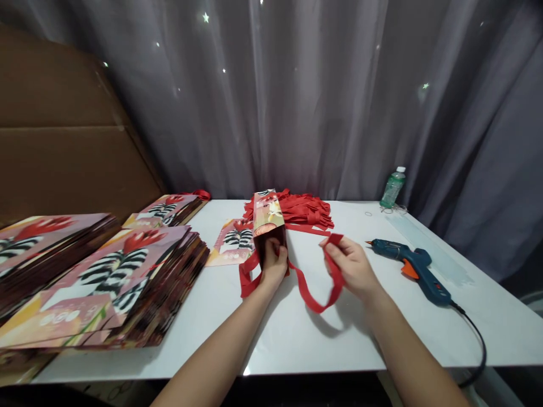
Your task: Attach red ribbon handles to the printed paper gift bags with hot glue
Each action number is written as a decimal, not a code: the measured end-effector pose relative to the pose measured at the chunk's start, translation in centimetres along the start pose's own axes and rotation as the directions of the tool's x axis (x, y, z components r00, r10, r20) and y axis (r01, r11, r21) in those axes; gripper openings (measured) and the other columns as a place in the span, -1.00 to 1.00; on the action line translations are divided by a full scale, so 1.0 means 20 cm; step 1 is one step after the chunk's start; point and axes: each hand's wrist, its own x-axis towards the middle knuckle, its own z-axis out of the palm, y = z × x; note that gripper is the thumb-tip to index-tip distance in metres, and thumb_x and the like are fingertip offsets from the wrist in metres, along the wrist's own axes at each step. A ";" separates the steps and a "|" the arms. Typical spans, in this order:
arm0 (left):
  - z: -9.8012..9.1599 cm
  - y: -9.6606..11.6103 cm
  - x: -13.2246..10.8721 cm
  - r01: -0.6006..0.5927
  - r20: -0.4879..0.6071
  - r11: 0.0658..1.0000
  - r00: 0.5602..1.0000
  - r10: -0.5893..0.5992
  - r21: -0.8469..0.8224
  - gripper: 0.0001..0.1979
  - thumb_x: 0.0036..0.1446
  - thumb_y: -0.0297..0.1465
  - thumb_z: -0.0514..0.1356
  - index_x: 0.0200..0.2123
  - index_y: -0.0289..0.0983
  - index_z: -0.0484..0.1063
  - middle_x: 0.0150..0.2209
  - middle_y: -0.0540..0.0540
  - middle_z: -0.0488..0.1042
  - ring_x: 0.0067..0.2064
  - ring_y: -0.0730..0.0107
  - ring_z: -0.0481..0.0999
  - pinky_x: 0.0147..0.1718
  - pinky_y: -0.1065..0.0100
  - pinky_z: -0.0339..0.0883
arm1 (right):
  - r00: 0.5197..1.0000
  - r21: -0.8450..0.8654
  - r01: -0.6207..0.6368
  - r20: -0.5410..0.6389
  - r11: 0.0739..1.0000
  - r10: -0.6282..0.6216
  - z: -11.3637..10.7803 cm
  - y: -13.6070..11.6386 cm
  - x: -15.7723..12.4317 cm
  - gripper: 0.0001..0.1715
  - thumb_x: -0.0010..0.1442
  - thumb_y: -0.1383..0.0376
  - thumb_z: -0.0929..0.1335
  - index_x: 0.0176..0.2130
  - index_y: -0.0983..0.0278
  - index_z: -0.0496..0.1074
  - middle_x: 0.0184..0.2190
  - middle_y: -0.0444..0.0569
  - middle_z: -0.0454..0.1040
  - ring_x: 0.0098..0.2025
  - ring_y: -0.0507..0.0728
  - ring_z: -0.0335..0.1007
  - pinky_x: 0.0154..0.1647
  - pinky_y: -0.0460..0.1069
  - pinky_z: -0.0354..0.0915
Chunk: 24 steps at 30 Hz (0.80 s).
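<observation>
A printed cardboard box sleeve [268, 215] with a dark open end stands near the middle of the white table. My left hand [275, 261] reaches into that opening, its fingers curled and partly hidden inside; whether they pinch anything I cannot make out. A red ribbon [311, 302] runs out from the sleeve on both sides, with a loop on the left. Its right end is pinched by my right hand [348, 261], raised a little above the table, and the ribbon sags between that hand and the sleeve.
Behind the sleeve lies a heap of red ribbons [303, 209]. Stacks of flat printed cardboard [114, 277] fill the left side, beside a large brown carton [63, 124]. On the right are a blue glue gun [418, 268] with its cord and a green bottle [393, 187].
</observation>
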 end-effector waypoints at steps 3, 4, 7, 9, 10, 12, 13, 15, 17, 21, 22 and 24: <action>-0.02 0.04 -0.03 -0.021 0.008 1.000 1.000 0.021 -0.014 -0.64 0.26 -0.12 -0.05 -0.02 -0.20 0.26 0.03 -0.23 0.38 0.18 0.10 0.30 0.18 0.08 0.13 | 0.998 -0.142 -0.007 0.058 0.990 0.016 0.11 0.05 -0.02 -0.77 0.26 0.16 0.30 -0.25 0.26 0.43 -0.41 -0.06 0.51 -0.37 0.08 0.47 -0.32 -0.03 0.38; -0.03 0.06 -0.03 -0.032 0.011 0.999 0.999 0.032 -0.019 -0.60 0.26 -0.11 -0.06 0.03 -0.21 0.25 0.10 -0.25 0.34 0.24 0.09 0.24 0.22 0.07 0.08 | 0.997 -0.193 0.002 0.072 0.981 0.013 0.13 0.06 -0.03 -0.79 0.27 0.18 0.28 -0.24 0.26 0.43 -0.39 -0.06 0.53 -0.35 0.09 0.48 -0.30 -0.02 0.38; -0.05 0.12 -0.04 -0.075 0.039 0.996 0.996 0.077 -0.044 -0.51 0.26 -0.05 -0.08 0.10 -0.21 0.23 0.18 -0.24 0.31 0.28 0.14 0.21 0.26 0.08 0.05 | 0.995 -0.373 0.088 0.067 0.924 -0.067 0.18 0.09 -0.06 -0.76 0.30 0.23 0.23 -0.23 0.25 0.44 -0.43 -0.09 0.49 -0.41 0.08 0.42 -0.38 -0.04 0.31; -0.06 0.15 -0.04 -0.093 0.073 0.994 0.993 0.097 -0.063 -0.48 0.25 -0.01 -0.08 0.11 -0.20 0.24 0.17 -0.22 0.33 0.27 0.16 0.23 0.25 0.12 0.07 | 0.986 -0.468 0.167 0.060 0.868 -0.157 0.18 0.09 -0.06 -0.74 0.32 0.23 0.21 -0.28 0.25 0.44 -0.47 -0.11 0.46 -0.44 0.07 0.37 -0.39 -0.05 0.26; -0.06 0.17 -0.04 -0.097 0.091 0.993 0.990 0.104 -0.070 -0.46 0.23 0.00 -0.07 0.11 -0.21 0.24 0.17 -0.23 0.33 0.26 0.16 0.24 0.25 0.13 0.08 | 0.980 -0.501 0.196 0.062 0.843 -0.191 0.18 0.09 -0.06 -0.73 0.33 0.23 0.21 -0.32 0.25 0.42 -0.49 -0.12 0.44 -0.46 0.06 0.34 -0.41 -0.06 0.24; -0.06 0.19 -0.04 -0.100 0.129 0.992 0.986 0.109 -0.079 -0.43 0.20 0.03 -0.03 0.10 -0.23 0.26 0.17 -0.24 0.34 0.26 0.12 0.26 0.24 0.12 0.10 | 0.970 -0.551 0.229 0.062 0.803 -0.234 0.17 0.10 -0.06 -0.71 0.33 0.22 0.23 -0.39 0.24 0.38 -0.54 -0.14 0.40 -0.51 0.05 0.30 -0.44 -0.06 0.20; -0.06 0.20 -0.04 -0.097 0.149 0.992 0.983 0.108 -0.081 -0.42 0.18 0.04 -0.01 0.08 -0.25 0.27 0.16 -0.25 0.36 0.25 0.10 0.27 0.23 0.11 0.12 | 0.968 -0.567 0.236 0.061 0.789 -0.245 0.17 0.10 -0.06 -0.71 0.32 0.22 0.23 -0.41 0.24 0.37 -0.55 -0.14 0.40 -0.52 0.05 0.29 -0.44 -0.07 0.19; -0.06 0.21 -0.05 -0.086 0.190 0.993 0.977 0.101 -0.085 -0.42 0.16 0.04 0.02 0.05 -0.26 0.30 0.13 -0.26 0.39 0.23 0.06 0.30 0.21 0.08 0.15 | 0.966 -0.582 0.238 0.055 0.777 -0.254 0.17 0.11 -0.06 -0.72 0.32 0.23 0.24 -0.41 0.24 0.36 -0.55 -0.14 0.41 -0.51 0.04 0.30 -0.43 -0.07 0.18; -0.06 0.22 -0.05 -0.071 0.222 0.993 0.971 0.090 -0.092 -0.43 0.15 0.04 0.03 0.03 -0.26 0.32 0.12 -0.25 0.41 0.21 0.06 0.33 0.19 0.08 0.18 | 0.965 -0.586 0.235 0.047 0.776 -0.257 0.17 0.11 -0.06 -0.74 0.31 0.23 0.25 -0.41 0.23 0.34 -0.54 -0.15 0.42 -0.52 0.04 0.30 -0.44 -0.08 0.18; -0.07 0.24 -0.05 -0.040 0.259 0.992 0.964 0.069 -0.117 -0.43 0.12 0.04 0.05 0.01 -0.27 0.35 0.08 -0.25 0.45 0.16 0.05 0.39 0.14 0.11 0.25 | 0.954 -0.586 0.262 0.037 0.767 -0.298 0.18 0.12 -0.07 -0.78 0.29 0.26 0.25 -0.42 0.21 0.26 -0.54 -0.16 0.41 -0.55 0.03 0.28 -0.46 -0.09 0.17; -0.07 0.25 -0.05 -0.032 0.263 0.992 0.963 0.064 -0.123 -0.43 0.10 0.04 0.07 -0.02 -0.27 0.37 0.05 -0.26 0.47 0.13 0.04 0.41 0.12 0.11 0.28 | 0.952 -0.584 0.270 0.043 0.766 -0.303 0.18 0.13 -0.07 -0.78 0.29 0.27 0.24 -0.42 0.20 0.23 -0.53 -0.15 0.41 -0.54 0.03 0.29 -0.46 -0.09 0.18; -0.07 0.26 -0.06 -0.019 0.257 0.991 0.965 0.053 -0.135 -0.45 0.07 0.05 0.10 -0.08 -0.27 0.40 0.00 -0.26 0.50 0.10 0.04 0.44 0.09 0.12 0.31 | 0.953 -0.579 0.277 0.062 0.767 -0.298 0.18 0.13 -0.07 -0.79 0.29 0.28 0.23 -0.42 0.20 0.21 -0.50 -0.13 0.44 -0.52 0.04 0.31 -0.45 -0.09 0.20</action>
